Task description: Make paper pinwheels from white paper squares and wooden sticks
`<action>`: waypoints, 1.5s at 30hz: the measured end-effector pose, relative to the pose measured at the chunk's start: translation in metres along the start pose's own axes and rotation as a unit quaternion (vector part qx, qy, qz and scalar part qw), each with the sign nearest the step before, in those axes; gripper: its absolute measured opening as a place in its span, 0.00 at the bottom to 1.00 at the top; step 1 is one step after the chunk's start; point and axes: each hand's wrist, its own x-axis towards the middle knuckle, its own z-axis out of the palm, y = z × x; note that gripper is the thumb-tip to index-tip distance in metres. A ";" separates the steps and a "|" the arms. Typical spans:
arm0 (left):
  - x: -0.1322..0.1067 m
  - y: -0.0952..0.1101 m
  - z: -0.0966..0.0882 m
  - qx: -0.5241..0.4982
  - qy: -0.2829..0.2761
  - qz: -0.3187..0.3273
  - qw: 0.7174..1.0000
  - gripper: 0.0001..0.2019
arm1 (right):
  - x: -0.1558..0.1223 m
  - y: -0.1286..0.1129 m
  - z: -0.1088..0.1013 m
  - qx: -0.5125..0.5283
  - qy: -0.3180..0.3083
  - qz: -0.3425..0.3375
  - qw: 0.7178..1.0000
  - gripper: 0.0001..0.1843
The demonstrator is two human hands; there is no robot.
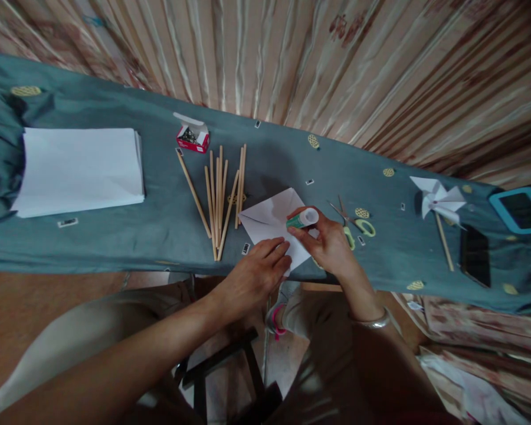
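Note:
A white square of paper (265, 218) with cuts or creases running toward its middle lies near the table's front edge. Resting flat on its lower left part is my left hand (265, 262), fingers stretched out over the sheet. My right hand (325, 236) grips a green and white glue stick (301, 218), tilted with one end toward the paper's middle. Whether the glue tip touches the paper is hidden by my fingers. Just right of my right hand are scissors (349, 221) with light green handles, their blades apart.
Several wooden sticks (219, 200) lie left of the paper. Behind them stands an opened red box (193, 137) of small metal pieces. A stack of white paper (79, 171) is at far left. At right are a paper pinwheel (438, 199), a black phone (475, 255) and a blue-framed device (520, 209).

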 end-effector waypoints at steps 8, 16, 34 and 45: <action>-0.002 0.000 0.003 -0.007 -0.005 -0.004 1.000 0.10 | 0.000 0.000 -0.001 0.137 0.049 0.035 0.989 0.12; -0.001 0.001 -0.002 -0.045 -0.007 -0.016 0.999 0.08 | 0.001 -0.007 0.006 0.092 -0.027 0.015 0.995 0.09; -0.001 0.001 -0.002 -0.054 -0.011 -0.024 0.998 0.09 | 0.006 0.006 0.006 0.138 0.076 0.042 0.987 0.11; -0.001 0.002 -0.001 -0.035 -0.016 -0.020 0.999 0.09 | 0.009 0.005 0.010 0.111 0.050 0.044 0.992 0.10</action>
